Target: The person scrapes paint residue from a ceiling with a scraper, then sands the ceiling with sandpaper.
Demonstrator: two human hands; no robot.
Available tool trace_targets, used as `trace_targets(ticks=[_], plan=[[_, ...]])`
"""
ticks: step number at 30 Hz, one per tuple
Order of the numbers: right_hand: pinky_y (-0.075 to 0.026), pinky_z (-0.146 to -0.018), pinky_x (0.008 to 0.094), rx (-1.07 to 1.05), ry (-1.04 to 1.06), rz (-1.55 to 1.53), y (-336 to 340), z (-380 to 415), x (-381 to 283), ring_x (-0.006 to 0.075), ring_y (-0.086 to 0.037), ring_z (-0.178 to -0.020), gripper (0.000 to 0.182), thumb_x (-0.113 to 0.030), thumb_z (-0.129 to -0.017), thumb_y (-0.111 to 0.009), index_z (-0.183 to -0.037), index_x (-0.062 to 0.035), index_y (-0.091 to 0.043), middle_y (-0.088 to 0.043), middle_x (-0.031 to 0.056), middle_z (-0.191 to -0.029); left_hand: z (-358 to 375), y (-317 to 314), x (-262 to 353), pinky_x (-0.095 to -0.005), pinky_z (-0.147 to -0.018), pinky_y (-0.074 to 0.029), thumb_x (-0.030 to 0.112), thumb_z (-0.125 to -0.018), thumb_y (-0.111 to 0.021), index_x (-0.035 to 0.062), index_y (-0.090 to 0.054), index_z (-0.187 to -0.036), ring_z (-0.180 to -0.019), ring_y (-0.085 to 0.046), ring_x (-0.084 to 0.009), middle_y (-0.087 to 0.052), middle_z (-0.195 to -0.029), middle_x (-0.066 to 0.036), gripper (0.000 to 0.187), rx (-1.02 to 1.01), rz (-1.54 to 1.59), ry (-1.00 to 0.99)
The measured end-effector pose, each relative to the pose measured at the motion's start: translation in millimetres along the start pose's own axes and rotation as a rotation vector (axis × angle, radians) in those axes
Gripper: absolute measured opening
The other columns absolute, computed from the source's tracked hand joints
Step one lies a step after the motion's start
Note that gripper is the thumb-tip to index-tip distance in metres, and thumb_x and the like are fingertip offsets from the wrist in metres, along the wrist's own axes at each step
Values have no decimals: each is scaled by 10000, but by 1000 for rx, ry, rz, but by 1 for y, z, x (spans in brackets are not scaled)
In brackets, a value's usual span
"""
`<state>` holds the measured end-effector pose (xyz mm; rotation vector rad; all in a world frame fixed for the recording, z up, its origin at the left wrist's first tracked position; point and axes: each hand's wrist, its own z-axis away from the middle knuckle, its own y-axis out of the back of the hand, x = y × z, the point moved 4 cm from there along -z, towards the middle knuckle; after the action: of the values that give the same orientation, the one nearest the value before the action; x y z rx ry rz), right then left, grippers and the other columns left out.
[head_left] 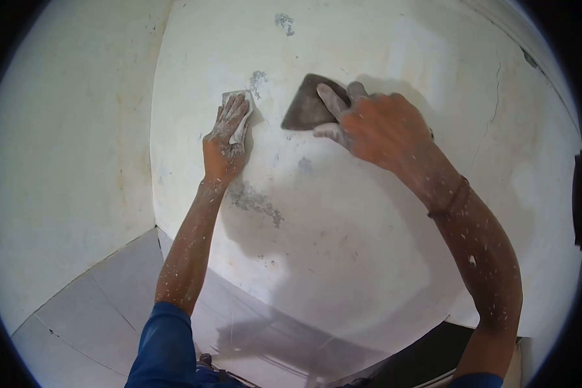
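My right hand (368,123) grips a dark, flat scraper (307,107), two fingers lying along its blade, which is at the pale wall (343,213). To the left, my left hand (233,123), dusted white, presses a whitish sheet or pad (244,119) to the wall with its fingers laid over it. Between the hands is a grey patch of worn paint (258,81). Another rough grey patch (255,200) lies below my left hand. White flecks cover both forearms. The scraper's handle is hidden by my right hand.
An adjoining wall (77,142) meets this one in a corner at the left. Grey tiles (103,297) run along the bottom. A long crack (496,97) marks the wall at the right. Near the right edge is a dark object (579,200); a dark opening (427,355) lies below.
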<state>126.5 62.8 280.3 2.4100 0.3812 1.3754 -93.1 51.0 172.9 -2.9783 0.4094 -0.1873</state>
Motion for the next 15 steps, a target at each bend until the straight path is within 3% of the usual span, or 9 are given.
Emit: trace_targets(ticks=[2, 4, 5, 6, 9, 15], plan=[[-520, -530, 326, 24, -5, 54, -13, 0, -10, 252, -621, -619, 669, -573, -860, -368, -1327, -97, -424, -563, 189, -965, 0, 0, -2, -406, -1072, -295, -9, -831, -534, 109, -572, -1192, -1239, -422, -249, -522, -1261, -106, 381, 10, 16, 11], [-511, -509, 334, -38, 124, 60, -21, 4, -18, 240, -617, -597, 649, -556, -872, -364, -1303, -78, -451, -570, 180, -945, -2, 1, -2, -406, -1070, -297, -17, -824, -535, 112, -571, -1193, -1242, -417, -255, -519, -1264, -106, 393, 2, 15, -5], [-506, -497, 342, 199, 99, 45, -12, 6, -18, 239, -616, -579, 651, -556, -871, -373, -1264, -49, -487, -577, 172, -940, -1, 2, -2, -406, -1069, -299, -25, -817, -536, 115, -570, -1195, -1244, -413, -261, -515, -1268, -106, 405, -16, 16, -18], [-506, -497, 342, 205, 100, 43, -12, 0, -15, 239, -616, -579, 651, -556, -871, -373, -1264, -49, -487, -577, 172, -940, -2, 1, -2, -406, -1069, -299, -25, -817, -536, 115, -570, -1195, -1244, -413, -261, -515, -1268, -106, 405, -14, 11, -21], [-506, -492, 323, -39, 63, 113, -11, -23, -12, 221, -613, -555, 640, -548, -877, -378, -1269, -54, -483, -581, 154, -873, 4, 1, 0, -400, -1069, -299, -67, -792, -522, 112, -563, -1202, -1252, -401, -268, -506, -1280, -107, 450, 2, 25, 31], [-507, -501, 329, 158, 66, 6, -4, -18, -10, 214, -621, -571, 648, -556, -861, -403, -1287, -72, -469, -588, 150, -870, 7, -1, -4, -392, -1072, -289, -75, -775, -527, 96, -563, -1201, -1252, -403, -267, -505, -1281, -113, 460, 13, 46, -12]])
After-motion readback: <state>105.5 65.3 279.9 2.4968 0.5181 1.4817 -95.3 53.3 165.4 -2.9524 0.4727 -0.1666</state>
